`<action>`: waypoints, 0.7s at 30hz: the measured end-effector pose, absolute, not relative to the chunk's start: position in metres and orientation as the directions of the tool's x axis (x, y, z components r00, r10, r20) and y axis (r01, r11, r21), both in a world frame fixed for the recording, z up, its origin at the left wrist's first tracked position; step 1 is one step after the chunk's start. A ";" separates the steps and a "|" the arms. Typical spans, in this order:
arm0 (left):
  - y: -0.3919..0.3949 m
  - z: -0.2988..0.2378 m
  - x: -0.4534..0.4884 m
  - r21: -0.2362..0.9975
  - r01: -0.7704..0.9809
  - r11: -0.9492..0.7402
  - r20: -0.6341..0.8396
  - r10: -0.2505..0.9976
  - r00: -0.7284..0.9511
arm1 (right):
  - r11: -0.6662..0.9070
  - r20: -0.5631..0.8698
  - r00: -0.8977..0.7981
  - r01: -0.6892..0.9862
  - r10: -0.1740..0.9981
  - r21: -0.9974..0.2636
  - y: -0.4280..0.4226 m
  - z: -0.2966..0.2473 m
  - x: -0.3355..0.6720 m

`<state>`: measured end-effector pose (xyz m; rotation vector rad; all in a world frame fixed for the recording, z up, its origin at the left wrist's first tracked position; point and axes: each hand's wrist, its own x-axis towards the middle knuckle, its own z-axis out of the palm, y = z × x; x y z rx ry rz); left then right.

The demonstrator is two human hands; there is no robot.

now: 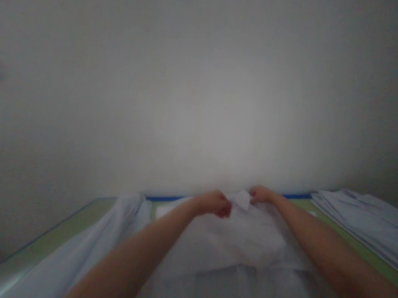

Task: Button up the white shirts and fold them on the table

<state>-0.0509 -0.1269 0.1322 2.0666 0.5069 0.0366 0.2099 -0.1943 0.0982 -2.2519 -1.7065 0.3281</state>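
A white garment (227, 239) lies spread before me, with a small pointed flap like a collar tip (243, 199) standing up at its far edge. My right hand (260, 194) is at that far edge, just right of the flap, its fingers closed on the fabric. Left of the flap, my left hand (218, 204) is over the garment with its fingers curled in. Blur hides whether cloth is between them. Both forearms reach across the white fabric, and the garment's near part shows folds and a darker layer edge.
A green table (78, 220) with a blue edge (165, 198) stands against a plain pale wall (202, 87). Bunched white cloth (97, 237) lies on the left. A stack of folded white cloths (365, 222) rests on the right.
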 end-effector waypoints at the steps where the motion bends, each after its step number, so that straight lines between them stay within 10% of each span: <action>1: -0.133 0.130 -0.045 0.876 0.344 -0.337 -0.211 0.375 0.903 | -0.244 -0.011 0.261 0.887 0.965 -0.393 -0.195 0.104 0.205; 7: -0.172 0.133 -0.036 0.963 0.225 0.147 -0.268 0.448 0.853 | -0.093 0.031 0.142 0.788 0.989 -0.609 -0.223 0.139 0.129; 11: -0.193 0.133 -0.060 0.969 0.012 0.246 -0.141 0.512 0.847 | 0.187 0.033 -0.308 0.486 0.951 -0.854 -0.262 0.156 0.068; 14: -0.199 0.131 -0.093 0.964 -0.194 0.184 0.024 0.661 0.750 | 0.100 -0.105 -0.605 0.296 0.789 -0.950 -0.290 0.174 0.059; 21: -0.221 0.184 -0.179 0.990 -0.078 -0.117 0.127 0.517 0.846 | 0.138 0.079 -0.164 0.390 0.983 -0.911 -0.280 0.199 0.092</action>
